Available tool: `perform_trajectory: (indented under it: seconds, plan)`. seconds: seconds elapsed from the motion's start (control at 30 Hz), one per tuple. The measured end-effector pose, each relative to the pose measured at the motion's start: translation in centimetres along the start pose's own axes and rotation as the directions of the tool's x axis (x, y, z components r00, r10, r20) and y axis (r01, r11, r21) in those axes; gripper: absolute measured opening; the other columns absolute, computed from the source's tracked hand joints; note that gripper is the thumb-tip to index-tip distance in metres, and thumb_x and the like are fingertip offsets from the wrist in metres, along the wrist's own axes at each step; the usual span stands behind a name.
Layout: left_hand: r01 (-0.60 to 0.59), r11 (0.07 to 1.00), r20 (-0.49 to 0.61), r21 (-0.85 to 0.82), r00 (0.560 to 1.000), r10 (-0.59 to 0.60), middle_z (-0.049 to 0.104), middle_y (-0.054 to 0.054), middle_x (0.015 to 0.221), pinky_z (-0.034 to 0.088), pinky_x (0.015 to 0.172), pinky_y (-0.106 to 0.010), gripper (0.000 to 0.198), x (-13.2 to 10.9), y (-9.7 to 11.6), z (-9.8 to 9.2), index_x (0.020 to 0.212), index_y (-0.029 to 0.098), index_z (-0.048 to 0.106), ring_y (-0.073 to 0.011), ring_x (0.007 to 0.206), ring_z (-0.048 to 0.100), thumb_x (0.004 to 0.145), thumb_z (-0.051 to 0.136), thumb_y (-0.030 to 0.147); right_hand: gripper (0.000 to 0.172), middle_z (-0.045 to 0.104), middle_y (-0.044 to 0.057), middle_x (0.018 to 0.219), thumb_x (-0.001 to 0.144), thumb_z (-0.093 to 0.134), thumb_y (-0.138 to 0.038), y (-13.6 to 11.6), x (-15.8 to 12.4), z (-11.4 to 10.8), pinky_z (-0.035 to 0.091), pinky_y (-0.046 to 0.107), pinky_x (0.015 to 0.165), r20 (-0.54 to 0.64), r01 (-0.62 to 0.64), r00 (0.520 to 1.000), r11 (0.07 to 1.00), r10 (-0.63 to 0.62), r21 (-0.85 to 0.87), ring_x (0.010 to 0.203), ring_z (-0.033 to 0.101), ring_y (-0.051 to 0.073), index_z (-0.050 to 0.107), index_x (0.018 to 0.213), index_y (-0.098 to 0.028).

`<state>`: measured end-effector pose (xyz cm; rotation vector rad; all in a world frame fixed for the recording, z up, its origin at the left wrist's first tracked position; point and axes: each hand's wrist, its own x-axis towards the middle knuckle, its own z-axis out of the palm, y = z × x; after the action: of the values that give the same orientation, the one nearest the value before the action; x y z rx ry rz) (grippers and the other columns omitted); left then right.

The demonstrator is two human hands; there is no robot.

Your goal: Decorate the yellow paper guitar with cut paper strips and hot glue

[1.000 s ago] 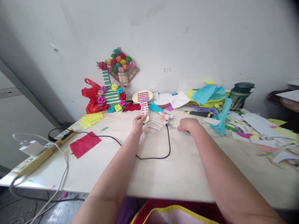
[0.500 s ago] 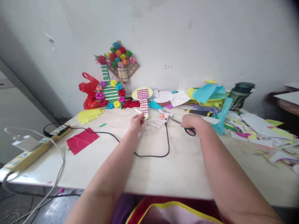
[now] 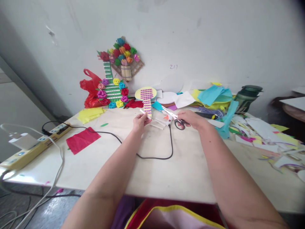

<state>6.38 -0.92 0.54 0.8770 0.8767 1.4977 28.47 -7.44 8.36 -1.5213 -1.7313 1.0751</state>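
My left hand (image 3: pixel 140 122) pinches a thin white stick (image 3: pixel 144 113) just in front of a yellow paddle-shaped craft (image 3: pixel 146 97) covered with purple squares. My right hand (image 3: pixel 192 118) is closed on black-handled scissors (image 3: pixel 175 119), their blades open and pointing left toward the stick. A white glue gun (image 3: pixel 167 118) lies between the hands, partly hidden by the scissors, and its black cord (image 3: pixel 164 148) loops over the table. A few white sticks (image 3: pixel 157 124) lie beside the gun.
Paper-flower crafts (image 3: pixel 114 92) and a red plastic bag (image 3: pixel 90 89) stand against the wall. A red paper sheet (image 3: pixel 83 140) and a yellow power strip (image 3: pixel 28 148) lie at the left. Coloured paper scraps (image 3: pixel 259 130) and a dark green bottle (image 3: pixel 247 97) crowd the right.
My right hand picked the scissors up off the table and carried them left toward the stick, blades opening. My left hand stayed in place with the stick.
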Motion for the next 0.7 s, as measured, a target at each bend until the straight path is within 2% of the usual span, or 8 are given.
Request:
perform_trajectory:
  seconds: [0.1, 0.27, 0.33, 0.4, 0.53, 0.6, 0.7]
  plan:
    - [-0.001, 1.000, 0.002, -0.029, 1.000, 0.001, 0.062, -0.003, 0.058, 0.050, 0.056, -0.023, 0.030, -0.2, 0.1, 0.2, 0.073, 0.013, 0.052, -0.0124, 0.053, 0.062, 0.065, 0.072, 0.034, 0.008, 0.054, -0.001, 0.044, 0.068, 0.049, -0.013, -0.1, 1.1, 2.4, 0.018, 0.018, 0.031, -0.066, -0.011, 0.998, 0.986, 0.022, 0.165, 0.036, 0.045, 0.007, 0.057, 0.071, -0.013]
    - [0.011, 0.999, 0.011, -0.036, 1.000, -0.011, 0.060, -0.002, 0.058, 0.048, 0.054, -0.022, 0.029, -0.5, 0.3, 0.1, 0.072, 0.013, 0.053, -0.0121, 0.053, 0.061, 0.064, 0.073, 0.033, 0.023, 0.057, -0.002, 0.049, 0.063, 0.052, -0.008, 0.5, 2.5, 5.5, 0.030, 0.016, 0.032, -0.128, 0.002, 0.991, 0.940, 0.044, 0.343, 0.040, 0.053, 0.009, 0.058, 0.084, -0.013]
    - [0.021, 0.999, -0.008, -0.042, 1.000, -0.021, 0.060, -0.001, 0.060, 0.046, 0.050, -0.020, 0.028, -0.5, 0.3, -0.1, 0.072, 0.013, 0.055, -0.0097, 0.050, 0.059, 0.064, 0.073, 0.033, 0.025, 0.059, -0.001, 0.053, 0.064, 0.052, -0.009, 0.8, 2.8, 6.1, 0.032, 0.017, 0.031, -0.114, 0.013, 0.993, 0.912, 0.036, 0.409, 0.042, 0.056, 0.011, 0.056, 0.088, -0.013]
    - [0.026, 0.998, -0.034, -0.056, 0.999, -0.028, 0.059, -0.001, 0.060, 0.044, 0.048, -0.019, 0.026, -0.4, 0.4, -0.2, 0.071, 0.012, 0.056, -0.0069, 0.046, 0.055, 0.063, 0.073, 0.030, 0.024, 0.060, 0.001, 0.054, 0.066, 0.052, -0.011, 1.0, 2.9, 6.4, 0.026, 0.016, 0.029, -0.073, 0.031, 0.997, 0.896, 0.002, 0.443, 0.041, 0.055, 0.011, 0.055, 0.089, -0.013]
    - [0.029, 0.995, -0.063, -0.099, 0.997, -0.035, 0.056, 0.001, 0.053, 0.043, 0.049, -0.017, 0.025, -0.3, 0.5, -0.3, 0.067, 0.010, 0.058, -0.0049, 0.045, 0.051, 0.060, 0.076, 0.026, 0.014, 0.057, 0.000, 0.051, 0.073, 0.053, -0.025, 0.8, 3.0, 7.1, 0.017, 0.015, 0.028, -0.028, 0.047, 0.999, 0.872, -0.038, 0.488, 0.036, 0.046, 0.006, 0.056, 0.080, -0.013]
    - [0.025, 0.993, -0.054, -0.116, 0.998, -0.032, 0.056, 0.001, 0.053, 0.043, 0.050, -0.017, 0.026, -0.4, 0.5, -0.3, 0.067, 0.010, 0.059, -0.0048, 0.046, 0.051, 0.058, 0.077, 0.026, 0.024, 0.056, 0.000, 0.053, 0.079, 0.046, -0.034, 0.7, 3.0, 7.3, 0.018, 0.015, 0.028, -0.001, 0.005, 1.000, 0.836, -0.005, 0.549, 0.036, 0.044, 0.006, 0.058, 0.078, -0.013]
    - [0.014, 0.991, -0.029, -0.134, 0.999, -0.018, 0.057, 0.000, 0.055, 0.043, 0.050, -0.017, 0.027, -0.5, 0.5, -0.4, 0.069, 0.010, 0.060, -0.0051, 0.047, 0.052, 0.056, 0.078, 0.026, 0.027, 0.058, 0.001, 0.057, 0.082, 0.039, -0.030, 0.4, 3.0, 7.4, 0.028, 0.017, 0.031, 0.041, -0.057, 0.998, 0.782, 0.040, 0.621, 0.040, 0.047, 0.008, 0.060, 0.084, -0.012]
